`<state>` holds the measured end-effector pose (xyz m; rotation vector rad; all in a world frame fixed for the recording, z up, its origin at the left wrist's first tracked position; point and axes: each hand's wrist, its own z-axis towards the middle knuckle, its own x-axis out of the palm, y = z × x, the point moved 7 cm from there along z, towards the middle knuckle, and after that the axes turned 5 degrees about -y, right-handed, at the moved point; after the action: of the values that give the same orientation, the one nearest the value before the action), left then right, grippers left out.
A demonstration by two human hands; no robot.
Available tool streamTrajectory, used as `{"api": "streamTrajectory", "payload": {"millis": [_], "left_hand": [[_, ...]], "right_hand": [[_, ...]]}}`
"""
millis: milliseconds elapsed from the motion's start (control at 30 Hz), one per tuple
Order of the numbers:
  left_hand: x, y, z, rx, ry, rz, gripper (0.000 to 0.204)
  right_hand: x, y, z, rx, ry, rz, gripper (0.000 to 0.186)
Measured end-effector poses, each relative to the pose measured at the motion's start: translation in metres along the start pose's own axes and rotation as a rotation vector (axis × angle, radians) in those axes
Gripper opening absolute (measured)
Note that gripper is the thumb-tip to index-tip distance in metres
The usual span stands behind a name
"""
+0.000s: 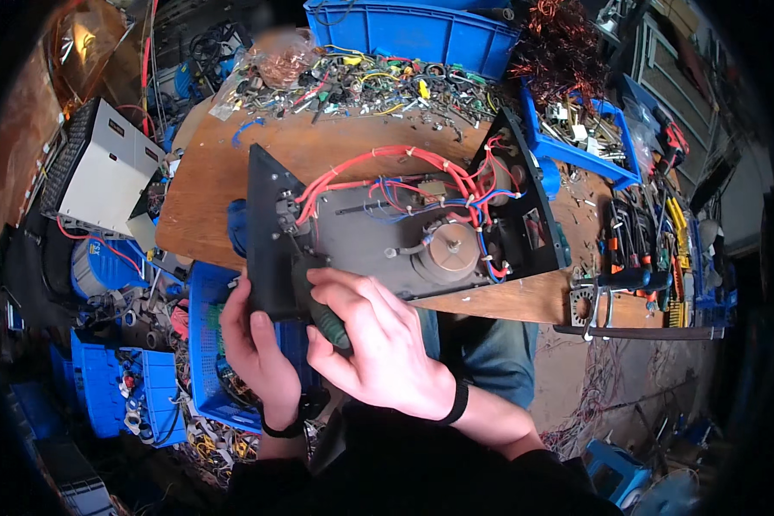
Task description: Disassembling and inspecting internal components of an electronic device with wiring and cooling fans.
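A black metal chassis (361, 236) sits on the wooden bench, holding red and blue wiring bundles (387, 155) and a round metal component (451, 254). My right hand (374, 344) is closed round a dark green handle (329, 322), apparently a tool, against the inside of the chassis's left end panel (271, 241); its tip is hard to make out. My left hand (258, 353) grips the outer lower edge of that panel, fingers bent along it.
Wire scraps (370, 90) and a blue crate (413, 39) line the back. At right lie a blue tray (619, 176), a drill (672, 138) and hand tools (628, 241). Blue bins (159, 391) and a white appliance (107, 163) stand at left. My legs (490, 353) are below the bench.
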<state>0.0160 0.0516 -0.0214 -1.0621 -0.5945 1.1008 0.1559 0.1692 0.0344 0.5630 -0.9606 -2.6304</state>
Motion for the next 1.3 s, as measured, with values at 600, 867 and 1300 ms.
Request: {"api": "streamTrajectory", "payload": {"millis": [600,867,1300], "left_hand": [[-0.002,-0.048,0.058,0.305,0.206,0.385,0.026],[0.058,-0.108,0.077,0.839,0.665,0.973,0.027],[0.116,-0.047,0.113,1.012,1.205,1.354,0.02]], "right_hand": [[0.008,-0.007,-0.002,0.014,0.009,-0.078,0.041],[0.015,-0.014,-0.016,0.145,0.057,0.103,0.033],[0.004,-0.022,-0.034,0.075,0.009,0.0,0.04]]}}
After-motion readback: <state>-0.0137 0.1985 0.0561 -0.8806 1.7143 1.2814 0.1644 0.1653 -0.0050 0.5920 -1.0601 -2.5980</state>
